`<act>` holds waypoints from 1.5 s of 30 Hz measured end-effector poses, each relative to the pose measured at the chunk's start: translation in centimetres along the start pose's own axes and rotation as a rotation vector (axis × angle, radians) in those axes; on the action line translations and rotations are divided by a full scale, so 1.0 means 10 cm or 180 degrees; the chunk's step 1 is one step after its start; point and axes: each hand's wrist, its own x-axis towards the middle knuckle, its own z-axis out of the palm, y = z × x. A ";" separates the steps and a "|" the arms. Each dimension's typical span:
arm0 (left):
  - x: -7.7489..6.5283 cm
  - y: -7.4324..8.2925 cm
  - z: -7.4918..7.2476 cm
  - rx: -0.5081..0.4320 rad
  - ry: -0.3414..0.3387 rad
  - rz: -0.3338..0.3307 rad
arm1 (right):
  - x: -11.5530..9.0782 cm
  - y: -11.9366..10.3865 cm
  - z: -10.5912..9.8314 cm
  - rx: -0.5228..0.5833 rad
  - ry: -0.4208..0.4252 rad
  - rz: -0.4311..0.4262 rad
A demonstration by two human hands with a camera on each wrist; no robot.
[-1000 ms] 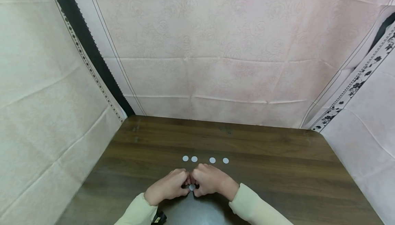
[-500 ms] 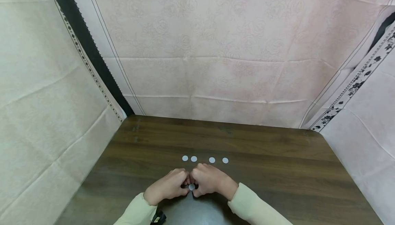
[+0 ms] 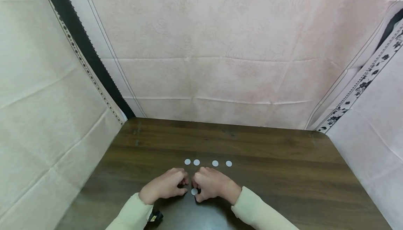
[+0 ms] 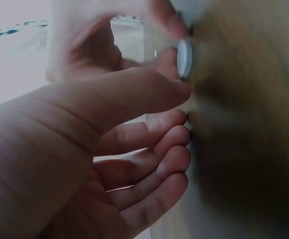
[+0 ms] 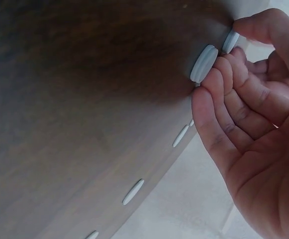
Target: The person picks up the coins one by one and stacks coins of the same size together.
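Observation:
My right hand (image 3: pixel 210 184) rests low over the table with thumb and index finger pinching a small white disc (image 3: pixel 194 191), which lies at the wood. In the right wrist view, the thumb tip touches this disc (image 5: pixel 230 41). Beside the curled little finger stands a thicker white piece (image 5: pixel 204 64), grooved like two stacked discs; from the head view the hand hides it. My left hand (image 3: pixel 165 187) sits just to the left, apart from the disc. Its fingers (image 4: pixel 176 159) are loosely bent with nothing between them, fingertips at the tabletop.
Several white discs (image 3: pixel 215 163) form a row beyond the hands on the brown wooden table (image 3: pixel 267 160). Pale cloth (image 3: pixel 220 48) hangs behind the table and on both sides. A black item (image 3: pixel 155 217) is by the left wrist.
The left hand has drawn away to the left from the disc and the right hand, leaving a gap. The right hand stays almost where it was. The head view shifts slightly.

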 end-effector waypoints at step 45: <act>0.70 -0.45 -0.36 0.0340 -0.0135 -0.0390 | 0.02 -0.04 -0.06 -0.0239 -0.0158 0.0053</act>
